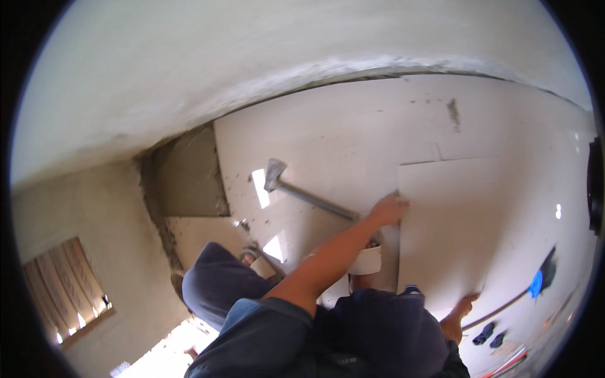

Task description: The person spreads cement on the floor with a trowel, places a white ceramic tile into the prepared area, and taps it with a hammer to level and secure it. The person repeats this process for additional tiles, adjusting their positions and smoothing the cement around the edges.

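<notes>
A large pale floor tile (444,220) lies in front of me, its left edge showing as a dark line. My left hand (391,210) is at that edge, fingers curled in a closed shape; a small dark bit shows beside them, too small to name. Lower down, my right hand (465,307) is near the tile's lower right corner; its fingers are partly hidden, and whether they grip the tile is unclear. To the left of my left hand lies a hammer with a wide, axe-like metal head (275,174), its grey handle ending near my forearm.
Pale tiles (315,138) with dark smudges cover most of the floor. A bare grey patch (189,173) sits in the far left corner by the walls. A broom with a blue part (536,285) and dark footwear (484,334) lie at right. A striped curtain (66,290) hangs left.
</notes>
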A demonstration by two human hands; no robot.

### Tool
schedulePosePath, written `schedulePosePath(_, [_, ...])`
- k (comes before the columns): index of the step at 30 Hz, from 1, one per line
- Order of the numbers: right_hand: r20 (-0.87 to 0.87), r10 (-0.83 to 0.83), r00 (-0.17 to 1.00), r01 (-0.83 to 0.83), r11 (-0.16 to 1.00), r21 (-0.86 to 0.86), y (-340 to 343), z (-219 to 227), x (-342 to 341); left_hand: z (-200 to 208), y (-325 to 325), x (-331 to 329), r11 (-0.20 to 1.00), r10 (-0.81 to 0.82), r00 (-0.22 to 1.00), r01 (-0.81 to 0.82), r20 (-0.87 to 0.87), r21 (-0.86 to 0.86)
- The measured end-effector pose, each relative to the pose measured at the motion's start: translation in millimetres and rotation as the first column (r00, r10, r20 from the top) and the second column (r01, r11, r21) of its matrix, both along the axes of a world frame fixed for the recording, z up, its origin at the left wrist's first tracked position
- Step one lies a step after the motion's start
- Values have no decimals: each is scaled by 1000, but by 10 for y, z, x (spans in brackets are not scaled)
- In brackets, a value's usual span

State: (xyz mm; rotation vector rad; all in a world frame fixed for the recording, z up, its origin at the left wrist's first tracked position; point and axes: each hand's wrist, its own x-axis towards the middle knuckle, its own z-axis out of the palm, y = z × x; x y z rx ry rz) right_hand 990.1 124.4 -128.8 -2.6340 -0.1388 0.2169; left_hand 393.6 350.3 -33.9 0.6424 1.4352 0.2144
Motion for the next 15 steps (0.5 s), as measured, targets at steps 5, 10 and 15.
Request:
schedulePosePath(5, [-9,87,996,-87,989,-120,320,223,-151,177,-6,144,1000,-23,958,20,-286,-13])
schedulePosePath(10, [-14,178,984,-176,954,-241,510,307,-107,323,-1,125,999,-35,953,29,-301,-26])
schedulePosePath(15, [-19,288,957,-263,841,-473,822,686,-33,321,16,88,998,-43,949,52,-313,20])
